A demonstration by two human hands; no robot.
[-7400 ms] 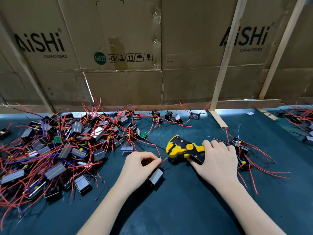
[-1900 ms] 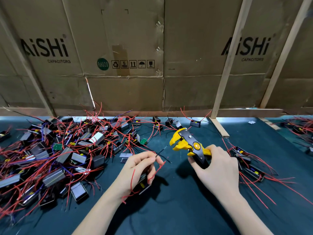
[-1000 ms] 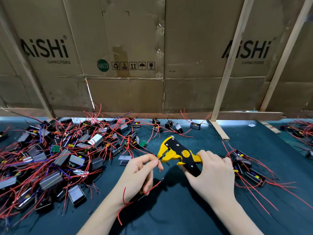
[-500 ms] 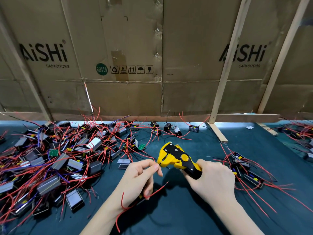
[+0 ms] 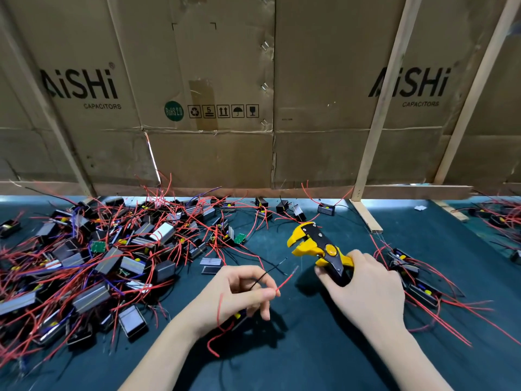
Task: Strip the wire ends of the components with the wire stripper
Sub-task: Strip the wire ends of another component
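While the wire stripper (image 5: 318, 248) is held clear of the work, we note that our right hand (image 5: 363, 289) is clenched round its black handles, with the yellow head raised and pointing away from us, its jaws standing apart. To the left of the stripper, our left hand (image 5: 239, 292) pinches a red wire (image 5: 286, 280) and a black wire (image 5: 270, 270) between thumb and fingertips, and cradles the component (image 5: 239, 317) beneath the palm; only a dark edge of that body shows. Both wire tips point toward the stripper and stand just short of it, not touching.

We judge the chief risk to be misfeeding: the two tips lie close together, so both could enter the jaws at once, or one could sit too deep and lose excess insulation. A loose pinch could let the wire pull through on the squeeze.

As to condition, the red wire tip appears pale, possibly bare; the blur prevents certainty. The black wire tip cannot be judged. Further left of the stripper lies a tangled pile of components (image 5: 98, 263) on the dark green mat (image 5: 310, 362).
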